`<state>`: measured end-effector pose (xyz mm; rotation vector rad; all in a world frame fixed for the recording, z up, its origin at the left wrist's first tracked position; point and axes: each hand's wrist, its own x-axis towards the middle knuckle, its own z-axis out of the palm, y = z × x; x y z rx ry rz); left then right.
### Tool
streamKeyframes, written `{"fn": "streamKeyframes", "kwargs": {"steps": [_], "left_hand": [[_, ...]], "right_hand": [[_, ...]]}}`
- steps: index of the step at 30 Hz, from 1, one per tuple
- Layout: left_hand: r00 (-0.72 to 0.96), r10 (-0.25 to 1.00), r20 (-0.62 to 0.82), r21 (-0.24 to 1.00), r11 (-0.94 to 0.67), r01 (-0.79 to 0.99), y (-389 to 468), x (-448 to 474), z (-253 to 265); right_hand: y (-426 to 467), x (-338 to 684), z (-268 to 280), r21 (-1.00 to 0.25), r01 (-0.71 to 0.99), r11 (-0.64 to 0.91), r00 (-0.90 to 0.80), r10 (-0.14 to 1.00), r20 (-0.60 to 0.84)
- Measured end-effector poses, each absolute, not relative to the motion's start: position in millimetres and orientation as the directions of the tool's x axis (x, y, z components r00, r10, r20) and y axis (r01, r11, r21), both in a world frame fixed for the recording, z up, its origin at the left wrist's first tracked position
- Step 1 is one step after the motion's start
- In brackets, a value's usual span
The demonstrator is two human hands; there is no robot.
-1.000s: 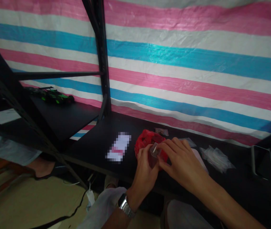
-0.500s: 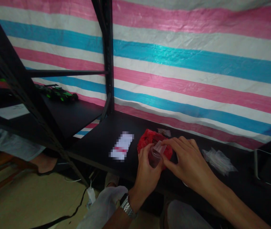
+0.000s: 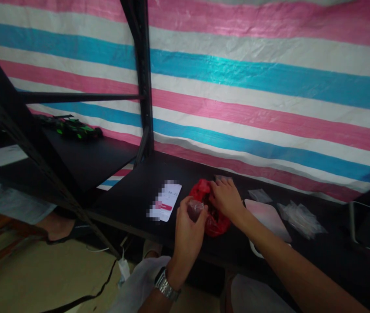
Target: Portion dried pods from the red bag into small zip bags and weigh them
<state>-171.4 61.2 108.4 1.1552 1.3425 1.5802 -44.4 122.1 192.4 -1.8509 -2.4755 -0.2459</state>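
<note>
My left hand [image 3: 188,228] grips a small clear plastic bag [image 3: 196,206], thumb and fingers curved around its mouth. Right of it, an open red plastic bag [image 3: 218,228] sits on the black shelf, with small dark pieces inside that I cannot make out. My right hand [image 3: 228,201] reaches down into the red bag from the right. Its fingertips are hidden in the folds, so whether they pinch anything does not show. Just behind that hand lies a small clear packet [image 3: 223,178], partly covered by it.
Right of the forearm are a flat pinkish-white object [image 3: 268,217], a single clear bag [image 3: 259,195], a clear bag pile [image 3: 302,219] and a dark-screened phone [image 3: 365,227]. A lit phone [image 3: 169,198] lies left. Beyond the metal post [image 3: 145,78], a green toy car [image 3: 78,129] stands.
My right hand has left the clear bag and moved into the red bag. My left hand keeps the clear bag, shifted slightly left. The pinkish-white object now shows beside my forearm.
</note>
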Motion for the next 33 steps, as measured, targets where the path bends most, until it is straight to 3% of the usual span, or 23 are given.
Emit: {"fn": "streamKeyframes", "kwargs": {"steps": [10, 20, 23, 26, 33], "left_hand": [[-0.280, 0.959, 0.040, 0.935, -0.135, -0.329, 74.6, -176.5, 113.5], [-0.301, 0.953, 0.044, 0.910, -0.163, -0.382, 73.1, -176.4, 116.6], [-0.329, 0.938, 0.112, 0.939, -0.209, -0.275, 70.6, -176.4, 115.5], [-0.348, 0.902, 0.254, 0.955, -0.291, -0.057, 64.6, -176.7, 112.9], [-0.212, 0.883, 0.418, 0.886, -0.344, 0.311, 54.3, -173.2, 108.0]], "right_hand": [[125.9, -37.9, 189.9, -0.201, 0.898, 0.391, -0.393, 0.919, 0.034], [119.9, -9.4, 187.0, -0.594, 0.746, 0.302, -0.451, 0.885, -0.117], [120.5, -4.3, 187.2, -0.678, 0.699, 0.225, -0.431, 0.890, -0.149], [117.7, 3.9, 192.6, -0.728, 0.667, 0.160, -0.375, 0.916, -0.141], [96.0, 15.4, 229.1, -0.781, 0.605, 0.153, -0.304, 0.951, -0.050]]}}
